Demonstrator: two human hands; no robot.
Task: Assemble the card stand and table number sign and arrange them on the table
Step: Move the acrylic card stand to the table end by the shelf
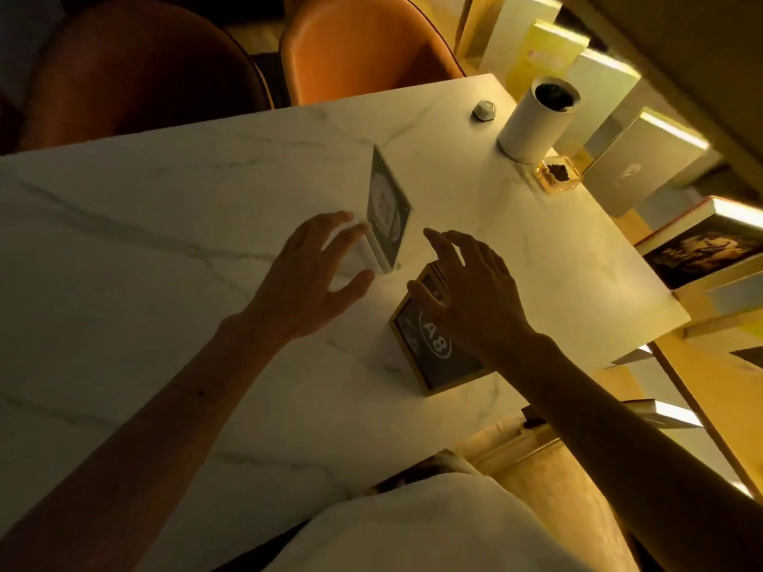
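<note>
White-clothed torso (433,526) fills bottom of frame, both bare forearms reaching forward over the marble table (124,241).

Left to right:
- Two chairs (363,47) at far edge, empty, not in play.
- Left hand (307,274): fingers spread, nothing gripped. Fingertips just beside or touching the base of the card stand; cannot tell which.
- Card stand (386,208): upright on its white base, card seated in it, mid-table. Looks assembled.
- Right hand (470,286): fingers splayed, palm down over the top of the sign. Contact likely, but no closed grip visible.
- Table number sign (437,348): gold-framed dark panel marked "A8", standing tilted on the table just right of the stand and nearer the person. Looks assembled.
- White cylinder (536,117), small knob-like item (484,110) and amber cube holder (558,177) near far right corner; books (702,245) off the right edge.

Judgement: assembly done on both pieces. Remaining is placement only: square the two up, maybe shift them toward the far-right cluster. Late stage.
</note>
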